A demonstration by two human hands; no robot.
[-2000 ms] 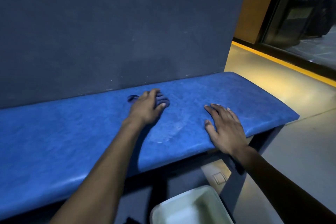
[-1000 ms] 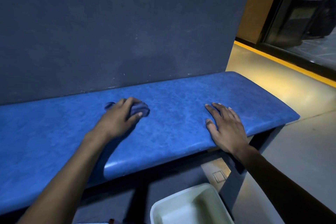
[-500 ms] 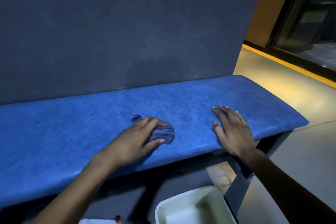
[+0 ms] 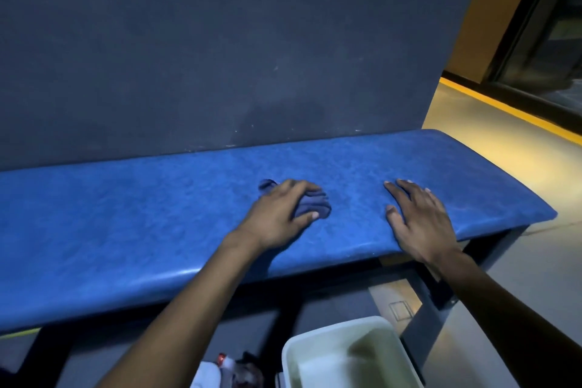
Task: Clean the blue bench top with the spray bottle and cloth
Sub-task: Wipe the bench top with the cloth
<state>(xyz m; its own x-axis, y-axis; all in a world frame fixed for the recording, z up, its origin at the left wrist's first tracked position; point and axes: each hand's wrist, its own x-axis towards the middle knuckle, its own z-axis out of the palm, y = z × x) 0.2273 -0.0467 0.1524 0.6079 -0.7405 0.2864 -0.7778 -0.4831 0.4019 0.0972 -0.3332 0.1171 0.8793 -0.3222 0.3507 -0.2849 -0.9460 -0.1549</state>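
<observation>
Reading anything is not possible: no brand, label or lettering shows clearly in the head view. Nearest the camera, below the front edge of the blue bench top (image 4: 126,230), a white tub (image 4: 315,353) stands on the floor, its inside dim and possibly wet at the bottom, though that cannot be told. Just left of the tub lies something white with a red tip (image 4: 217,365), too blurred to name.

2 bare forearms reach up from the bottom of the view onto the bench top. The left hand (image 4: 277,217) sits palm down near the middle of the bench top, its fingers and thumb curled round a bunched dark blue cloth (image 4: 311,205), pressing it onto the padded surface; a tail of the cloth pokes out beyond the knuckles. The right hand (image 4: 419,220) lies flat toward the right end of the bench top, well apart from the cloth, fingers straight and slightly spread, heel of the palm at the front edge, holding nothing.

Behind the bench top rises a dark grey wall (image 4: 220,57). Past the bench's right end runs a pale floor with a yellow stripe (image 4: 510,110).
</observation>
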